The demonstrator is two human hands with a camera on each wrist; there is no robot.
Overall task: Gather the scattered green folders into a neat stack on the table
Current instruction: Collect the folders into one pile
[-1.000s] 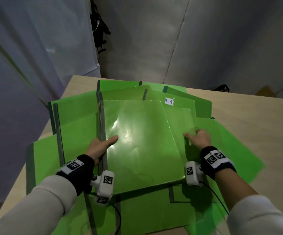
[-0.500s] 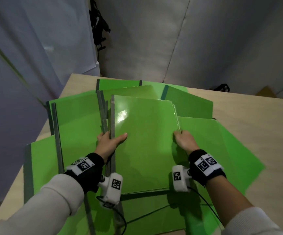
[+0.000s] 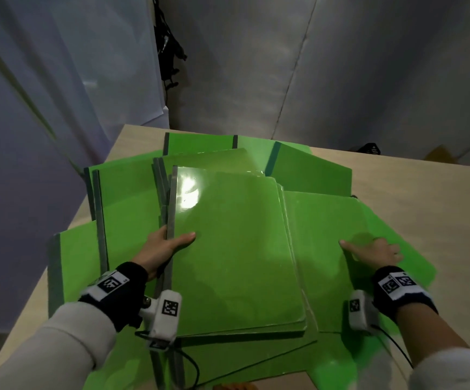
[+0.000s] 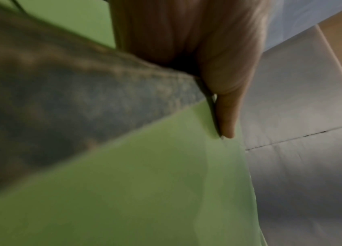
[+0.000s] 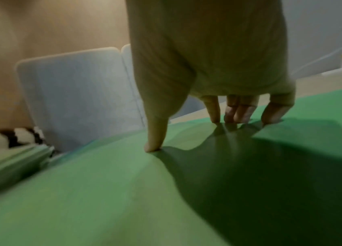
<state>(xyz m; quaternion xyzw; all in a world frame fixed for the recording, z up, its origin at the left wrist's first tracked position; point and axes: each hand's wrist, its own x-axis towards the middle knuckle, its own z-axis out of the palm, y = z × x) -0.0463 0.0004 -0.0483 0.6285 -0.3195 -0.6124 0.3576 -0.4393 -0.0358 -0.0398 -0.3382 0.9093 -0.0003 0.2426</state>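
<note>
Several green folders with grey spines lie fanned over the wooden table (image 3: pixel 425 209). A partial stack (image 3: pixel 236 249) lies in the middle, its glossy top folder catching light. My left hand (image 3: pixel 172 243) grips the stack's spine edge, thumb on the top cover and fingers round the spine; the left wrist view shows the thumb (image 4: pixel 226 116) on the green cover beside the grey spine (image 4: pixel 81 93). My right hand (image 3: pixel 371 249) is off the stack. Its bent fingertips (image 5: pixel 237 114) and thumb press down on the loose folder (image 3: pixel 326 220) just to the right.
More folders lie at the left (image 3: pixel 129 206), near left (image 3: pixel 79 263), back (image 3: pixel 200 143), back right (image 3: pixel 312 173) and far right (image 3: pixel 391 229). Bare table shows right of them. Grey walls stand behind, and the table's left edge drops away.
My right hand let go of the stack's right edge and moved right onto the neighbouring folder. My left hand kept its grip on the spine.
</note>
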